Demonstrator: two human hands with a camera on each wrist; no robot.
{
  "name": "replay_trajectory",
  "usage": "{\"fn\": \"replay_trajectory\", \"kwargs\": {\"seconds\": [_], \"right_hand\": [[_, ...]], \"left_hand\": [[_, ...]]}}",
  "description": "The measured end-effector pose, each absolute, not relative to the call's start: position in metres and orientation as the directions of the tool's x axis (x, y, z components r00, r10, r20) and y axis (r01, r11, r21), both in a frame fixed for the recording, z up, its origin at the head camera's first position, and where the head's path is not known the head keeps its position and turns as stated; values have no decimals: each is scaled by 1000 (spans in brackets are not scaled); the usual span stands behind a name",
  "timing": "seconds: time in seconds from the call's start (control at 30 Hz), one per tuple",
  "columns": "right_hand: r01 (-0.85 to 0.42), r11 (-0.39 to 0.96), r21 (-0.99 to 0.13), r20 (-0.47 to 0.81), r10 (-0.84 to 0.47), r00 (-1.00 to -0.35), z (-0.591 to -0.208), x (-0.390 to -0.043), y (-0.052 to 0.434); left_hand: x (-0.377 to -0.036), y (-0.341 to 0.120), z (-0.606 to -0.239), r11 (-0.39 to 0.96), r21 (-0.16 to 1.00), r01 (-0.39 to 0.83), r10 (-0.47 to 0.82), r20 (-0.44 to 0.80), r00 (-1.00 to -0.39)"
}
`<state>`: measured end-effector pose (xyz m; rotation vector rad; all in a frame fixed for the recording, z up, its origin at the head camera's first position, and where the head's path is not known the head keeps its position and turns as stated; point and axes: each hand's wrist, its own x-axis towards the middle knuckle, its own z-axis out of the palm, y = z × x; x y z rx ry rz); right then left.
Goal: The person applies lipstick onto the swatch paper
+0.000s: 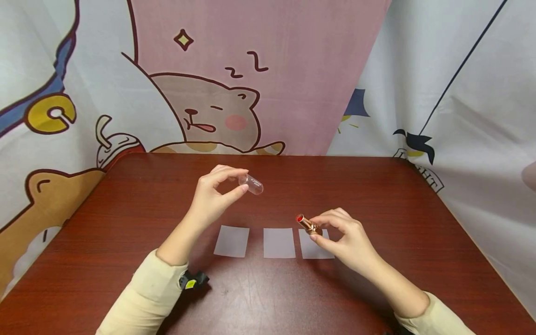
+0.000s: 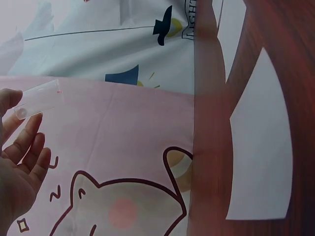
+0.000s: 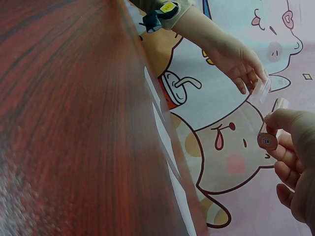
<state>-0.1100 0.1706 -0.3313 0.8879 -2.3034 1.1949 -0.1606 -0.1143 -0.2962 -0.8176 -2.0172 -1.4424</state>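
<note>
My left hand (image 1: 215, 193) is raised above the dark red table (image 1: 125, 209) and pinches a clear plastic lipstick cap (image 1: 251, 184) between thumb and fingertips; the left wrist view shows the same cap (image 2: 37, 100) at my fingertips. My right hand (image 1: 341, 237) holds an open gold lipstick tube (image 1: 308, 225) with its red tip pointing up and left, just above the rightmost of three white paper squares. The right wrist view shows the tube (image 3: 270, 132) end-on, and the left hand (image 3: 241, 61) with the cap (image 3: 262, 91) beyond it.
Three small white paper squares lie in a row on the table: left (image 1: 231, 241), middle (image 1: 279, 243), right (image 1: 311, 249). A cartoon-printed cloth (image 1: 251, 74) hangs behind and along both sides of the table. A wrist camera strap (image 1: 192, 280) shows at my left sleeve.
</note>
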Motion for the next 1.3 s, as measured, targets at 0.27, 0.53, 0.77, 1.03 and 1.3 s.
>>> {"fn": "replay_trajectory", "kwargs": {"seconds": [0.27, 0.53, 0.77, 1.03, 1.3], "right_hand": [[-691, 431, -580, 596, -353, -721, -332, -110, 171], [-692, 430, -580, 598, -353, -720, -332, -109, 171], [-689, 430, -583, 593, -355, -723, -332, -109, 171], [-692, 430, -580, 593, -359, -721, -332, -109, 170], [-696, 423, -580, 597, -362, -716, -331, -108, 170]], "left_hand": [[-166, -123, -299, 267, 641, 720, 159, 708, -689], [-173, -130, -302, 278, 661, 697, 140, 690, -710], [-176, -136, -304, 296, 675, 675, 126, 673, -729], [-180, -142, -307, 320, 687, 652, 135, 648, -749], [-185, -147, -312, 342, 711, 615, 135, 610, -781]]}}
